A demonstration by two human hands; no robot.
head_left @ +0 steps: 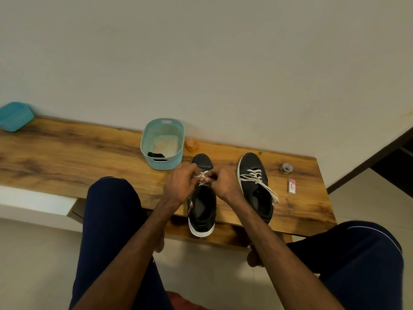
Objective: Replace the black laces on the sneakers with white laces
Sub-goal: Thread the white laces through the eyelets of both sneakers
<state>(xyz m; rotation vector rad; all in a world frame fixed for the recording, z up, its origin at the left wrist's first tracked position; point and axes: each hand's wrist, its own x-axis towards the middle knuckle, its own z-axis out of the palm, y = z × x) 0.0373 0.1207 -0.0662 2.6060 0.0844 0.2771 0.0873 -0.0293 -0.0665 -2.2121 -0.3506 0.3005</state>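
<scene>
A seated person works over the left sneaker (pixel 202 204) on a wooden bench (pixel 89 157). The left hand (pixel 178 182) and right hand (pixel 221 182) each pinch the white lace (pixel 203 175) near the toe. Even tension on both ends would keep the lacing flat. The other sneaker (pixel 254 186) beside it already wears white laces.

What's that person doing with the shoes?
A person is lacing the nearer sneaker: the left hand and the right hand both pinch its white lace near the toe. The other sneaker beside it is already laced in white, ends untied. Something black, maybe an old lace, lies in the blue basket.
</scene>
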